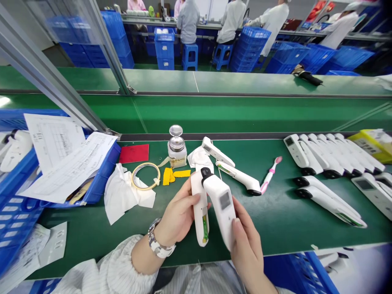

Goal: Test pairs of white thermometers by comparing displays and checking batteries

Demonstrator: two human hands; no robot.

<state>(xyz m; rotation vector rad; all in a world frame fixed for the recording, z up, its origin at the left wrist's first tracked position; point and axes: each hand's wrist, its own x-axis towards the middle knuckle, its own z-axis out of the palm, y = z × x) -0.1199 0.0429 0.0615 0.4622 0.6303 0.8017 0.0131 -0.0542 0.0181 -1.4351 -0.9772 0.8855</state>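
My left hand point(180, 212), with a watch on its wrist, is closed around a white handheld thermometer point(198, 200). Its handle is open, and a green strip shows inside. My right hand point(246, 241) grips a second white thermometer point(225, 210) with a grey screen facing up. The black tips of the two meet or overlap at the top; I cannot tell if they touch. Just beyond my hands lie a thermometer with its screen up point(218, 153) and another one with an open handle point(239, 177). A pink and white toothbrush point(271, 175) rests to their right.
Several thermometers point(330, 157) are lined up at the right, near a yellow box point(372, 145). A dispenser bottle point(177, 151), tape roll point(145, 176), white cloth point(118, 194) and red card point(134, 153) lie ahead. Papers point(70, 163) cover a blue bin at left. Co-workers sit beyond the conveyor point(214, 114).
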